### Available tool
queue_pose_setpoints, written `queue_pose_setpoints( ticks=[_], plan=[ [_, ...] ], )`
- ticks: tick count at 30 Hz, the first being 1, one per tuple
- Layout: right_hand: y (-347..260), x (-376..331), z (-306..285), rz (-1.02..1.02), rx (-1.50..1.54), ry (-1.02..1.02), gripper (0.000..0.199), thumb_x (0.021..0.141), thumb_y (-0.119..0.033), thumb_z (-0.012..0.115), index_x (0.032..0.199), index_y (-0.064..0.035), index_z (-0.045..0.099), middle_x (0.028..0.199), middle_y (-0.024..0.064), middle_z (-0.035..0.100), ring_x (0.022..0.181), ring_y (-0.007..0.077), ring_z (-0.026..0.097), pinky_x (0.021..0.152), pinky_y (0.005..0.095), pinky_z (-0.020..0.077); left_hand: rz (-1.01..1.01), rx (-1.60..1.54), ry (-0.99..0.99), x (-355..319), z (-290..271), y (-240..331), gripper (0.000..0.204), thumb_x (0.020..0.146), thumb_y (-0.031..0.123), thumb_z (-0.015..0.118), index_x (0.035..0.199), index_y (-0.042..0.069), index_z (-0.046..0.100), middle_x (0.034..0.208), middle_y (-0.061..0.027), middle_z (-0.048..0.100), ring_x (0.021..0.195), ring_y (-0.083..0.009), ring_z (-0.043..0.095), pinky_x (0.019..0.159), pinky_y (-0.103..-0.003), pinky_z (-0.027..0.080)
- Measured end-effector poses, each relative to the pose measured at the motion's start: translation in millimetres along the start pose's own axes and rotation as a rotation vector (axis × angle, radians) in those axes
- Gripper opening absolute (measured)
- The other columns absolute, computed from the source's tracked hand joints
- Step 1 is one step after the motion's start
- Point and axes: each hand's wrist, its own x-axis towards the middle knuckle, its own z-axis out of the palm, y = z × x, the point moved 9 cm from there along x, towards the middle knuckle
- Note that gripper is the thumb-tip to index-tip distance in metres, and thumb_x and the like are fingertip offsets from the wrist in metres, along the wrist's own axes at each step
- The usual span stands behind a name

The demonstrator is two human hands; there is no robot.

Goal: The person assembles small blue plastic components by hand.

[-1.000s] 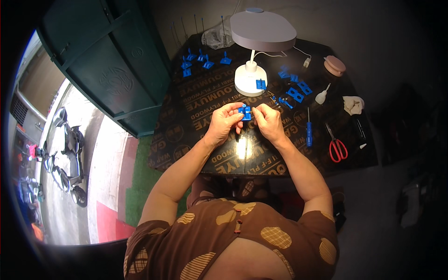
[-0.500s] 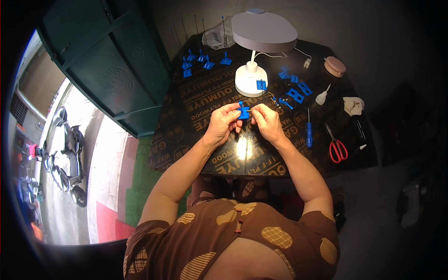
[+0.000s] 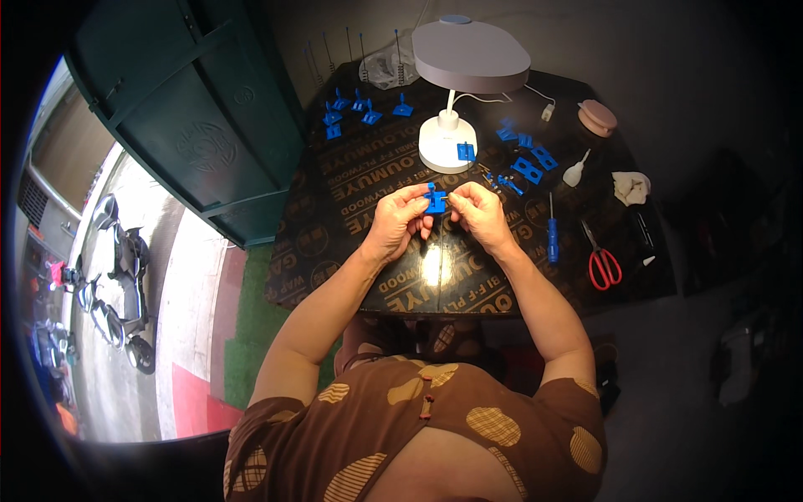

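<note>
Both my hands meet over the middle of the dark table (image 3: pixel 351 243). My left hand (image 3: pixel 400 219) pinches a small blue plastic part (image 3: pixel 435 200) between thumb and fingers. My right hand (image 3: pixel 478 211) closes on the same part from its right side, fingertips touching it. The part hangs a little above the tabletop, just in front of the white lamp base (image 3: pixel 446 144).
A white desk lamp head (image 3: pixel 470 55) hangs over the table's far side. Several blue parts lie at the far left (image 3: pixel 355 109) and to the right of the lamp (image 3: pixel 527 161). A blue screwdriver (image 3: pixel 552 238), red scissors (image 3: pixel 600 259) and a white cloth (image 3: pixel 629 186) lie at right.
Both hands with the blue part have stayed in nearly the same place; only the fingers have shifted slightly on the part.
</note>
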Motion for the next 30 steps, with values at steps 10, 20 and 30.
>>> queue_pose_setpoints(
  ticks=[10,20,30],
  plan=[
    [4,3,-3,-0.111,-0.107,0.016,0.009,0.091,-0.009,0.059,0.087,-0.0010,0.058,0.069,0.0006,0.060,0.060,0.0047,0.055,0.054,0.0190,0.0429,0.038,0.066,0.002,-1,2,4,0.037,0.091,0.004,0.058,0.124,-0.008,0.048,0.089,-0.0095,0.062,0.065,-0.0109,0.060,0.052,-0.022,0.053],
    [4,2,-4,-0.112,-0.111,0.037,0.009,0.091,-0.008,0.058,0.088,0.0002,0.059,0.070,0.0018,0.061,0.062,0.0057,0.057,0.056,0.0191,0.0443,0.121,0.272,0.047,-5,8,14,0.039,0.090,0.001,0.057,0.127,-0.008,0.047,0.089,-0.0074,0.062,0.066,-0.0079,0.059,0.053,-0.019,0.052],
    [-2,0,1,-0.123,-0.105,0.004,0.010,0.092,-0.008,0.056,0.087,0.0003,0.059,0.068,0.0019,0.060,0.061,0.0061,0.056,0.055,0.0196,0.0435,0.053,0.148,0.002,-3,3,4,0.037,0.092,0.006,0.056,0.126,-0.007,0.046,0.087,-0.0090,0.061,0.065,-0.0106,0.059,0.052,-0.022,0.052]
  ],
)
